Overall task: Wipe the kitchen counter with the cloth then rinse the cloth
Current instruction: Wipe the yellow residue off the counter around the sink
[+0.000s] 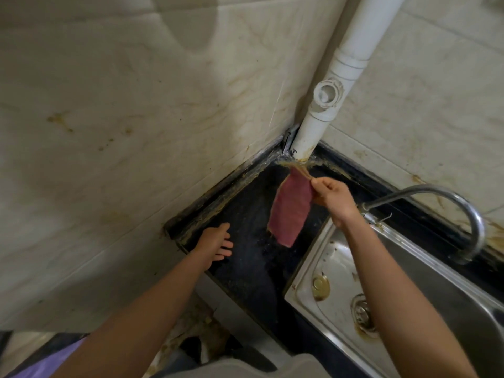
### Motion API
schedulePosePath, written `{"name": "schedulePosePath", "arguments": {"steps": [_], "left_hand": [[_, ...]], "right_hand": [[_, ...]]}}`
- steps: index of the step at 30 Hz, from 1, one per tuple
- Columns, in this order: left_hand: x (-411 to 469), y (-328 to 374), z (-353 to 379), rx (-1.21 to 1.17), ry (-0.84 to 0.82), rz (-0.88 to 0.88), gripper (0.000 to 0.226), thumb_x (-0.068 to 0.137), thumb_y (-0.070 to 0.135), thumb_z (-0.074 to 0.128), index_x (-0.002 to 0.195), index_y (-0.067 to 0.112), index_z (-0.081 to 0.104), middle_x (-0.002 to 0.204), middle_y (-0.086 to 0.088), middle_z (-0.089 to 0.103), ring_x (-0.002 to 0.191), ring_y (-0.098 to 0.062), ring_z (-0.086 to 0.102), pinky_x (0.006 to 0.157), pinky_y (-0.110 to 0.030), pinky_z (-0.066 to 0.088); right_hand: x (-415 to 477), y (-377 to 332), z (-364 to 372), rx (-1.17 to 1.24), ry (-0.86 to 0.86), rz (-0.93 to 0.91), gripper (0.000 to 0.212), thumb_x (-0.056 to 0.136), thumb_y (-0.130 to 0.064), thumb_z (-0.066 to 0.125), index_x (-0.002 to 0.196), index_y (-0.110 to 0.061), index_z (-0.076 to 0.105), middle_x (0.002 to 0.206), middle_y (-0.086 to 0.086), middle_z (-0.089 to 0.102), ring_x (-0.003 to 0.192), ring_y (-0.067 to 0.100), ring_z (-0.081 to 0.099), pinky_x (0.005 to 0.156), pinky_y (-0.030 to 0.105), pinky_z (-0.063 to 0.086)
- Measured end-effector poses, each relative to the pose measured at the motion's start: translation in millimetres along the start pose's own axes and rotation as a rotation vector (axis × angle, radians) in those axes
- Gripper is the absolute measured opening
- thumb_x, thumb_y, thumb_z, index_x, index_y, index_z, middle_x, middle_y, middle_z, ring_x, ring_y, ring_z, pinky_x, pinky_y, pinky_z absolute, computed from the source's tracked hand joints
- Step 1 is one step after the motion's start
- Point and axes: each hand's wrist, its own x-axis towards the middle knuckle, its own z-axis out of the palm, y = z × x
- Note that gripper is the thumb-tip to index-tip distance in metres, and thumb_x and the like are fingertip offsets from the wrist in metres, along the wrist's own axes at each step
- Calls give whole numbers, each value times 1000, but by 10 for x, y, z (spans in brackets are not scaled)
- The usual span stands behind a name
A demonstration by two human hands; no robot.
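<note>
A pink-red cloth (290,211) hangs down over the black counter (251,257), pinched at its top corner by my right hand (331,196). The cloth's lower end dangles just above the counter surface, near the sink's left edge. My left hand (215,241) rests flat on the counter's left part with its fingers spread and holds nothing. The steel sink (335,290) lies to the right of the counter, with a curved metal tap (458,211) arching over it from the back.
A white drain pipe (327,102) runs down into the back corner where two stained tiled walls meet. Yellowish grime lines the counter's back and left edges. The sink has a drain (362,313) and an overflow cap (320,285). The floor shows below the counter's front edge.
</note>
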Motion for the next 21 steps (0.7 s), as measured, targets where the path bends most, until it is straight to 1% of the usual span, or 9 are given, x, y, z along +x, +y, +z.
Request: {"name": "schedulePosePath", "arguments": {"steps": [4, 6, 8, 12, 14, 16, 18, 19, 21], "left_hand": [[8, -36, -51, 6, 8, 13, 35, 98, 40, 36, 101, 9, 53, 83, -4, 59, 69, -17, 56, 63, -26, 43], [22, -80, -79, 16, 18, 12, 35, 98, 39, 34, 100, 10, 53, 82, -4, 59, 69, -17, 56, 63, -26, 43], [46, -135, -95, 23, 34, 7, 35, 99, 38, 34, 99, 9, 53, 81, -4, 59, 69, -18, 57, 63, -27, 43], [106, -258, -121, 1, 94, 5, 35, 99, 33, 35, 100, 5, 54, 78, -7, 59, 65, -19, 55, 60, -28, 40], [147, -307, -151, -23, 128, 12, 34, 100, 31, 34, 99, 4, 54, 82, -9, 59, 65, -19, 54, 58, -28, 40], [207, -347, -177, -64, 161, 26, 34, 100, 30, 34, 100, 3, 55, 83, -9, 60, 64, -19, 55, 57, -27, 39], [263, -374, -183, -87, 194, 44, 34, 100, 29, 33, 99, 3, 55, 77, -6, 60, 64, -19, 54, 57, -26, 39], [281, -383, -177, -99, 210, 54, 33, 100, 28, 33, 99, 4, 55, 76, -6, 59, 63, -19, 54, 56, -26, 39], [310, -407, -145, -124, 246, 82, 32, 101, 26, 32, 97, 4, 55, 74, -5, 58, 62, -18, 53, 55, -25, 37]], "right_hand": [[-59, -100, -125, -241, -164, -206, 16, 93, -6, 50, 84, -12, 63, 81, -5, 60, 68, -8, 53, 71, 7, 39], [-142, -3, -71, -347, -295, -201, 13, 92, -4, 51, 89, -7, 64, 81, -8, 59, 68, -13, 53, 71, 4, 38], [-253, 276, 96, -371, -349, -139, 19, 92, -3, 50, 80, -13, 61, 73, -8, 54, 61, -13, 50, 66, 7, 38], [-437, 952, 413, -200, -315, 164, 29, 95, -5, 46, 69, -18, 54, 60, -3, 46, 52, -3, 45, 58, 20, 39], [-346, 1026, 439, -72, -223, 317, 29, 96, -8, 44, 70, -15, 52, 52, -5, 51, 50, 4, 50, 51, 19, 46], [-138, 955, 408, -32, -90, 333, 29, 97, -9, 44, 69, -14, 52, 50, -5, 54, 50, 6, 53, 50, 20, 48], [114, 917, 354, -257, -36, 232, 22, 96, -14, 47, 77, -12, 58, 70, 7, 60, 71, 19, 58, 67, 29, 46], [201, 927, 341, -463, -38, 180, 17, 95, -19, 48, 92, -9, 63, 89, 14, 63, 88, 25, 59, 78, 32, 44], [223, 976, 355, -925, -51, 134, 45, 94, -33, 47, 134, -11, 45, 136, 19, 45, 125, 33, 41, 99, 38, 36]]}}
